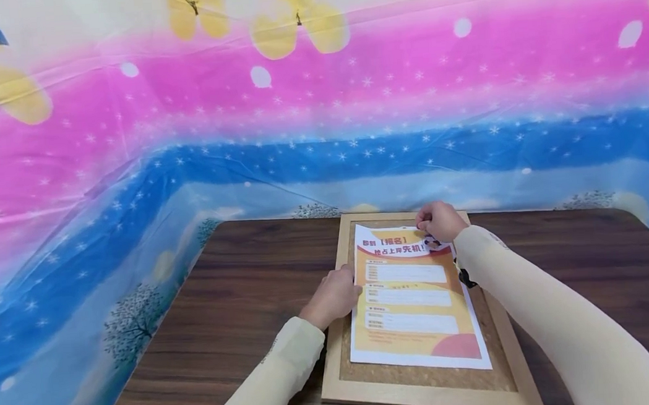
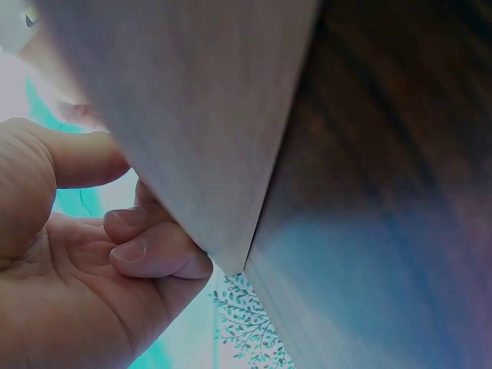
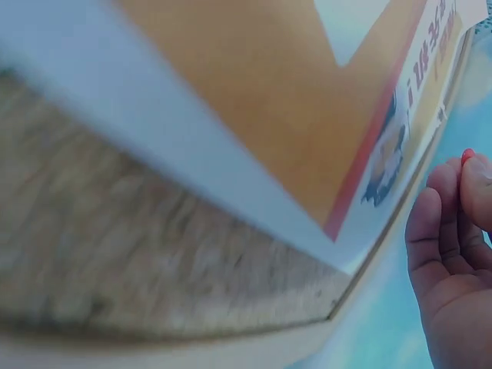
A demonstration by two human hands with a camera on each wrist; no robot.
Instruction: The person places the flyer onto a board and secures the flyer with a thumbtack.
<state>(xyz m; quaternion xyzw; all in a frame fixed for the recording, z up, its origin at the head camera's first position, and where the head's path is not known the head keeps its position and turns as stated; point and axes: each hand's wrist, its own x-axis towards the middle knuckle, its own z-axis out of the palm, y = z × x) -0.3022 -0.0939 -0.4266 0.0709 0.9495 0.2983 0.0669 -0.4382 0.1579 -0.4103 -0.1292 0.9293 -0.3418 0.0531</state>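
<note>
A printed poster [image 1: 410, 327] in yellow, red and white lies on a wood-framed cork board [image 1: 424, 379]. My right hand [image 1: 443, 221] is over the poster's top right corner. Between its thumb and fingertips it pinches what looks like a red push pin [image 3: 467, 154], of which only a small red tip shows. My left hand [image 1: 333, 296] rests at the board's left side, thumb and index finger reaching to the poster's left edge. In the left wrist view, the other fingers [image 2: 157, 250] bend loosely beside the wooden frame [image 2: 207, 115], which hides the thumb and index tips.
The board lies on a dark wooden table [image 1: 241, 294], close to its back edge. Behind the table hangs a pink and blue printed cloth [image 1: 319, 110] with snowflakes and trees. A black band [image 1: 465, 278] is at the right wrist.
</note>
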